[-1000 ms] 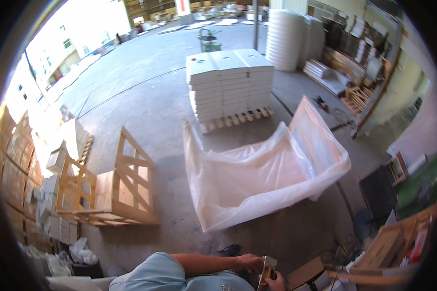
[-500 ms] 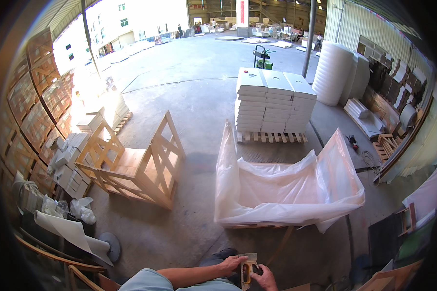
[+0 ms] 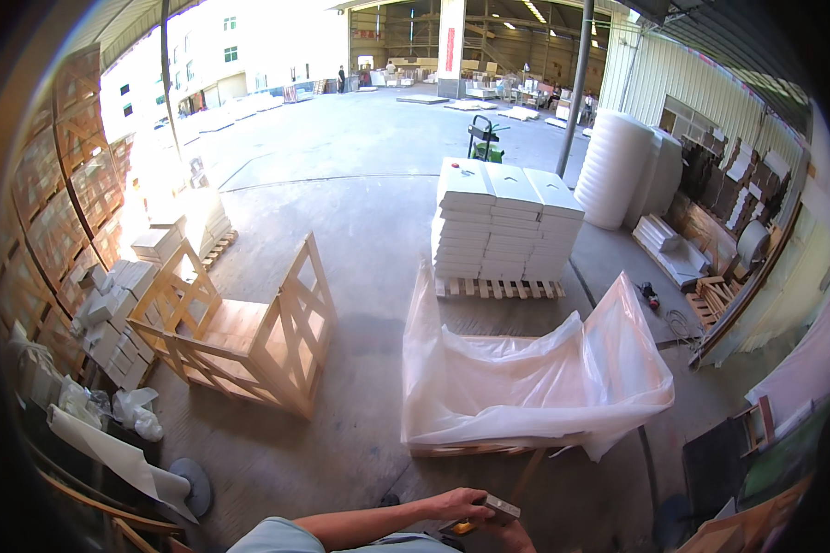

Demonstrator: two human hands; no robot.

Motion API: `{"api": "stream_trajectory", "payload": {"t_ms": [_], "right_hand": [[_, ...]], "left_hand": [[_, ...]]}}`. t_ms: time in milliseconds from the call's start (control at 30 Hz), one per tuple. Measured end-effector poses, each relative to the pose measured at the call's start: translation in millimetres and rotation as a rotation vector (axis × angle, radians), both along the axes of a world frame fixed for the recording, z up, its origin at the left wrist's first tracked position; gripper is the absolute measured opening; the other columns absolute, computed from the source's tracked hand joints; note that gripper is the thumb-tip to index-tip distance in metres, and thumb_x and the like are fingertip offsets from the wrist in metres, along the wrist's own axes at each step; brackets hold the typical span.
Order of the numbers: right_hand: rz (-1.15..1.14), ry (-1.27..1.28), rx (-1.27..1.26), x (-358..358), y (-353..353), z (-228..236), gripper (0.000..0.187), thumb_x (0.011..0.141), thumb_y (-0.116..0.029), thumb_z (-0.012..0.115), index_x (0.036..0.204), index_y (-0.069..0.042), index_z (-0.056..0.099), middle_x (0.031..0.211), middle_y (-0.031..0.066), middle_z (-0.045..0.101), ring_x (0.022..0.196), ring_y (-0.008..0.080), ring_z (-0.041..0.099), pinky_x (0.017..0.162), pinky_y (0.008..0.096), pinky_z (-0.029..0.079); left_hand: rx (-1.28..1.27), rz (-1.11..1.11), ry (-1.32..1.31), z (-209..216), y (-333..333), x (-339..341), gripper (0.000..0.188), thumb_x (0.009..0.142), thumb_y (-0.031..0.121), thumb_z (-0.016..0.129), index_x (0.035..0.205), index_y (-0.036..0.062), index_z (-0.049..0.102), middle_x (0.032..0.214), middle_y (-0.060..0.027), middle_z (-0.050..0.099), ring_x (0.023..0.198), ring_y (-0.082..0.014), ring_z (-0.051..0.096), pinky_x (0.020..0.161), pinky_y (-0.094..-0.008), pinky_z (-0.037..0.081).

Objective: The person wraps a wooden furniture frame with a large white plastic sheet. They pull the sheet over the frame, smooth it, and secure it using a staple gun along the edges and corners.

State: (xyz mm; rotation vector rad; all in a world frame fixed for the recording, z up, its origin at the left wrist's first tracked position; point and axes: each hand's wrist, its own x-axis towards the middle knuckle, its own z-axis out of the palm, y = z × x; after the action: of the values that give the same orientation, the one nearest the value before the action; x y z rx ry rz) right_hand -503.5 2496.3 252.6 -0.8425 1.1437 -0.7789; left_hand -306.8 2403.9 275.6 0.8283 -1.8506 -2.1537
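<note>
Close to my body, at the bottom middle, both hands are on a hand staple gun [image 3: 502,508] with a grey metal body and a yellow part. My left hand [image 3: 461,504] has its fingers closed over the near end of it. Beneath and to the right of the tool is my right hand [image 3: 513,536], bent round it and partly hidden. Beyond my hands stands a wooden crate lined with translucent plastic film [image 3: 516,433], the film draped over its sides. To its left is an unlined slatted wooden crate [image 3: 263,355], its side and end frames upright.
A pallet of stacked white boxes [image 3: 507,217] stands behind the lined crate. Large foam rolls [image 3: 609,170] are at the right. Tall stacked crates [image 3: 41,198], white blocks [image 3: 115,313] and a white sheet roll [image 3: 124,461] line the left. A power tool [image 3: 648,295] lies on the floor.
The view has tilted up and shifted slightly right. In my hands the staple gun has turned from upright to lying slantwise, and the left hand now reaches over it.
</note>
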Motion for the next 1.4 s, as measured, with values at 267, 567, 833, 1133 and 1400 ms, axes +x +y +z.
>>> {"api": "stream_trajectory", "payload": {"t_ms": [267, 567, 833, 1133, 1400], "right_hand": [[0.039, -0.236, 0.086, 80.9, -43.2, -3.8, 0.037, 0.086, -0.016, 0.072, 0.12, -0.004, 0.061, 0.109, 0.0057, 0.067, 0.104, 0.0166, 0.061, 0.093, 0.0302, 0.046], [0.158, -0.285, 0.12, 133.8, -80.0, -9.7, 0.036, 0.087, -0.02, 0.068, 0.119, -0.004, 0.061, 0.109, 0.0048, 0.064, 0.104, 0.0164, 0.056, 0.095, 0.0304, 0.042], [0.081, -0.423, 0.243, 165.8, -80.5, -27.1, 0.03, 0.089, -0.02, 0.063, 0.113, -0.002, 0.061, 0.111, 0.0133, 0.066, 0.099, 0.0271, 0.065, 0.086, 0.0395, 0.051], [0.385, -0.021, 0.058, 168.7, -138.3, -35.5, 0.031, 0.087, -0.024, 0.066, 0.109, -0.002, 0.062, 0.095, 0.0043, 0.064, 0.092, 0.0139, 0.057, 0.086, 0.0298, 0.044], [0.657, 0.537, -0.088, 114.6, -159.6, -88.2, 0.042, 0.082, -0.035, 0.063, 0.106, -0.001, 0.062, 0.096, 0.0168, 0.067, 0.088, 0.0268, 0.065, 0.079, 0.039, 0.05]], "left_hand": [[0.154, 0.01, 0.053, 22.4, -48.1, 87.7, 0.04, 0.095, 0.037, 0.06, 0.116, 0.0032, 0.06, 0.093, -0.0067, 0.064, 0.086, -0.0162, 0.06, 0.078, -0.0302, 0.05], [0.213, 0.086, -0.019, 26.1, -87.9, 149.2, 0.047, 0.092, 0.044, 0.063, 0.119, 0.0058, 0.061, 0.102, -0.0053, 0.062, 0.1, -0.0187, 0.056, 0.095, -0.0341, 0.043], [0.143, 0.077, 0.061, 5.3, -100.1, 185.4, 0.044, 0.094, 0.037, 0.061, 0.122, 0.0043, 0.061, 0.118, -0.0059, 0.06, 0.112, -0.0179, 0.053, 0.099, -0.0329, 0.04], [0.366, 0.768, -0.147, -81.3, -56.0, 219.5, 0.037, 0.098, 0.032, 0.052, 0.112, -0.0006, 0.063, 0.104, -0.0095, 0.066, 0.095, -0.0193, 0.062, 0.082, -0.034, 0.05], [0.429, 0.953, -0.799, -257.3, 120.6, 317.2, 0.034, 0.094, 0.032, 0.054, 0.093, 0.0007, 0.067, 0.089, -0.0125, 0.067, 0.08, -0.0235, 0.065, 0.069, -0.0368, 0.051]]}}
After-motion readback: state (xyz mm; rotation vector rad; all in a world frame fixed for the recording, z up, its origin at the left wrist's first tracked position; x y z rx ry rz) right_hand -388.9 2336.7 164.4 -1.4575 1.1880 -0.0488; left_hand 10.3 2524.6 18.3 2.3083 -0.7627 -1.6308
